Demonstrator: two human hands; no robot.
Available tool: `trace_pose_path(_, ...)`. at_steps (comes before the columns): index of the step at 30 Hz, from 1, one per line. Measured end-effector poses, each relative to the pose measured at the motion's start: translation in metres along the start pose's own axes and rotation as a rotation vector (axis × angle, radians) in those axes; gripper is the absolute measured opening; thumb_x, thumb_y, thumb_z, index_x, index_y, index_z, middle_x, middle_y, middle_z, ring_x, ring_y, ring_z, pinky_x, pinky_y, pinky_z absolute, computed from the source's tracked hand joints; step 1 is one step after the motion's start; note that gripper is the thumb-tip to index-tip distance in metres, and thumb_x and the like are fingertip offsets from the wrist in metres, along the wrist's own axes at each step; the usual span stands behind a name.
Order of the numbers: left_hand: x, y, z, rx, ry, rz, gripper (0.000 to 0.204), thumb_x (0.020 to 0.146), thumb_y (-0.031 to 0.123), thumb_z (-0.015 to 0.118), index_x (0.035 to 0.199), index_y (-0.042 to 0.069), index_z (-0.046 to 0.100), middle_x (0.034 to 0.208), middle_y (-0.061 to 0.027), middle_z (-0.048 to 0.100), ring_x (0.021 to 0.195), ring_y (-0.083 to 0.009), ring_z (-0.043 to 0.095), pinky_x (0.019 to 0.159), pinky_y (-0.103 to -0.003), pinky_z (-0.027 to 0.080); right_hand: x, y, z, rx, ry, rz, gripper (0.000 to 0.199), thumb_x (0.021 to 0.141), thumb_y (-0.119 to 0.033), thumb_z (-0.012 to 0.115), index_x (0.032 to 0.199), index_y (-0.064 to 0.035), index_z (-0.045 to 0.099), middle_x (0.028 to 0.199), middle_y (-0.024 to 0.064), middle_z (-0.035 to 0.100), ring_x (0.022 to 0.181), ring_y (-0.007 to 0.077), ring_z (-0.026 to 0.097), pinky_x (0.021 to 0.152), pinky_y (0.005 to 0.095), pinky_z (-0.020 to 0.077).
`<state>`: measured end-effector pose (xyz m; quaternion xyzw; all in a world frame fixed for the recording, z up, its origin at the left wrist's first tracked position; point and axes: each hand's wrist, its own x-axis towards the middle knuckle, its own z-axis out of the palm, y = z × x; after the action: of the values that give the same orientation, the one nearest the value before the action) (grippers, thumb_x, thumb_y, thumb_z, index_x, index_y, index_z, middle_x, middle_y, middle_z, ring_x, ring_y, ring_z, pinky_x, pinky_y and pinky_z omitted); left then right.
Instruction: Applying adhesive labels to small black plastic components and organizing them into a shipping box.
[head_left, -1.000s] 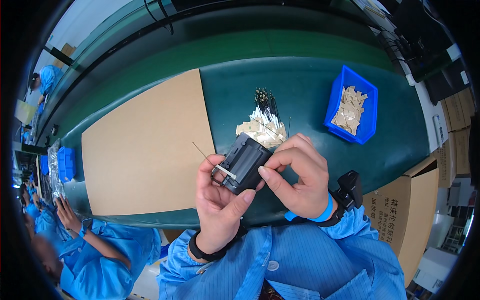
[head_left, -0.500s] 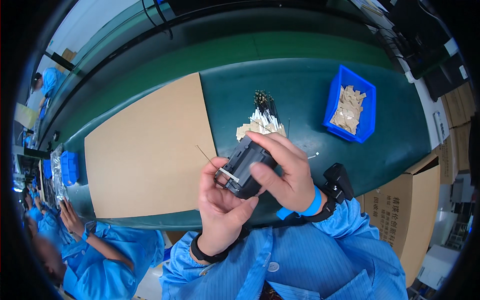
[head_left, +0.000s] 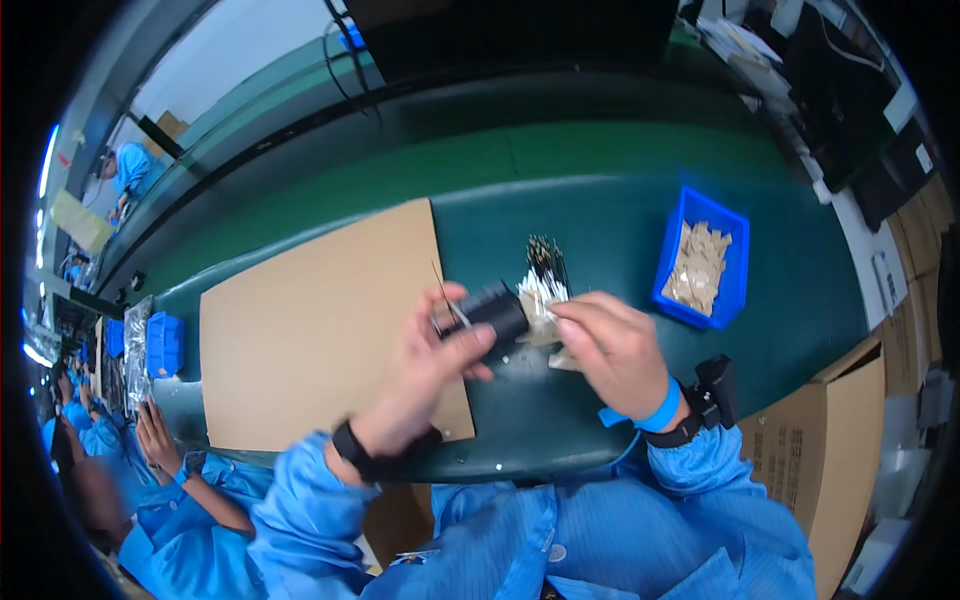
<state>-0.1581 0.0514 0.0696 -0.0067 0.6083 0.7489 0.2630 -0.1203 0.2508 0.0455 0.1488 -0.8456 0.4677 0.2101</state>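
My left hand is closed round a black plastic housing, tilted above the table. A thin wire sticks up from the housing's left end, beside a narrow white strip lying on it. To the right, my right hand has thumb and forefinger pinched together at the near end of a bundle of thin cables. Dark cable ends point away from me, white sleeves are in the middle, and tan tabs lie nearest. Whatever sits in the pinch is too small to make out.
A blue bin of tan paper scraps stands at the right. Brown cardboard covers the left of the green table. A carton stands at the lower right. At the left, a co-worker's hand is near another blue bin.
My right hand has let go of the housing and moved to the cable bundle. My left hand keeps the housing, now turned and slightly blurred. The whole view has shifted.
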Motion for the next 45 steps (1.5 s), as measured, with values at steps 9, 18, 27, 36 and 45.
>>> trace_pose_path(9,0.173,0.070,-0.094,0.014,0.400,0.364,0.066,0.077,0.013,0.065,0.128,-0.005,0.027,0.115,-0.0195,0.045,0.100,-0.0261,0.053,0.082,-0.036,0.047,-0.014,0.017,0.004,0.034,0.030,0.009,0.010,0.078,-0.005,0.058,0.083,0.0028,0.061,0.075,0.0143,0.059,0.065,0.0277,0.059,0.058,0.0326,0.0458)
trace_pose_path(18,0.056,0.000,-0.059,1.481,0.043,0.282,0.108,0.062,0.051,0.070,0.140,0.003,0.012,0.142,-0.0283,0.012,0.132,-0.0424,0.012,0.101,-0.058,0.021,-0.014,0.023,-0.011,0.114,0.086,-0.006,0.009,0.076,-0.001,0.060,0.084,0.0027,0.063,0.075,0.0137,0.061,0.064,0.0245,0.061,0.055,0.0303,0.0467)
trace_pose_path(27,-0.015,-0.049,-0.014,1.641,0.205,-0.009,0.094,0.061,0.022,0.064,0.140,0.006,0.015,0.140,-0.0297,0.013,0.130,-0.0469,0.014,0.094,-0.068,0.022,-0.016,0.020,-0.006,0.146,0.070,-0.051,0.007,0.077,-0.002,0.060,0.082,0.0023,0.062,0.074,0.0131,0.061,0.062,0.0236,0.060,0.054,0.0299,0.0461)
trace_pose_path(36,-0.065,-0.021,-0.046,1.952,0.606,0.565,0.077,0.062,-0.003,0.055,0.133,-0.003,0.026,0.123,-0.0331,0.037,0.096,-0.0390,0.052,0.082,-0.037,0.046,-0.031,0.010,-0.002,0.123,0.079,-0.099,0.006,0.076,0.001,0.058,0.080,0.0031,0.061,0.074,0.0131,0.061,0.065,0.0227,0.059,0.058,0.0284,0.0454)
trace_pose_path(45,-0.151,0.074,-0.086,2.185,1.116,0.476,0.016,0.071,0.003,0.052,0.087,0.004,0.052,0.082,-0.0110,0.055,0.072,-0.0271,0.059,0.061,-0.038,0.050,-0.042,0.003,-0.005,0.201,0.096,-0.143,0.006,0.077,0.000,0.058,0.081,0.0039,0.061,0.072,0.0121,0.060,0.061,0.0192,0.057,0.057,0.0278,0.0443)
